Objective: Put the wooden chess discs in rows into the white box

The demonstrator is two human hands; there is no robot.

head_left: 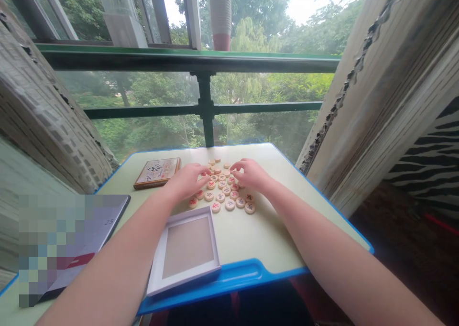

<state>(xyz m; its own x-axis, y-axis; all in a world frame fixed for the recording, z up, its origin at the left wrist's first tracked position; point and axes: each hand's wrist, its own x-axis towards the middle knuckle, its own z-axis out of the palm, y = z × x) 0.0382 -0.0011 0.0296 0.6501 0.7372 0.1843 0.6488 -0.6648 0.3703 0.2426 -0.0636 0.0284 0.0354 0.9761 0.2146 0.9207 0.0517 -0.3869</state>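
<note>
Round wooden Chinese chess pieces [222,184], marked with red or black characters, lie loosely spread on the pale table [258,242]. At the left edge of the spread is my left hand [189,177], fingers apart and slightly bent; contact with a piece cannot be made out. On the opposite side my right hand [252,174] hovers by the pieces, thumb and fingers apart, nothing visible in it. Both hands partly cover some pieces. Nearer to me sits an open, shallow white box part [216,249] with a brown inner base.
A flat brown-edged box [157,172] with a printed cover lies at the back left. At the left is a grey-purple book or folder [96,225], partly blurred out. The table has a blue edge [247,268]. Behind it stand a green railing [186,60] and curtains [355,92].
</note>
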